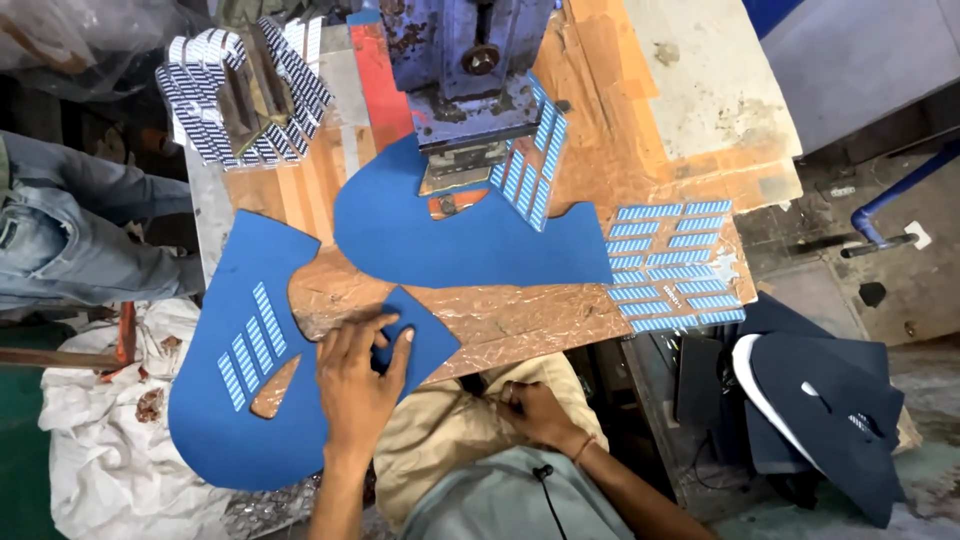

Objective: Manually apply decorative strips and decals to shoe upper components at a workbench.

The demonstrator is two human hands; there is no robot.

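Note:
My left hand [355, 375] lies flat with spread fingers on a blue cut fabric piece [230, 400] that hangs over the table's near left edge. That piece carries several striped blue-and-white label strips [253, 345]. My right hand [535, 412] rests closed on my lap, on tan trousers, holding nothing I can see. A second blue fabric piece [440, 235] lies under the head of a blue press machine [470, 70], with a patch of label strips [530, 165] at its right.
The table [520, 310] is covered in brown taped card. Rows of label strips [672, 265] lie at its right; stacks of labels [240, 90] stand at back left. Dark cut pieces [830, 410] pile at the right. Another person's jeans-clad legs [70, 230] are at left.

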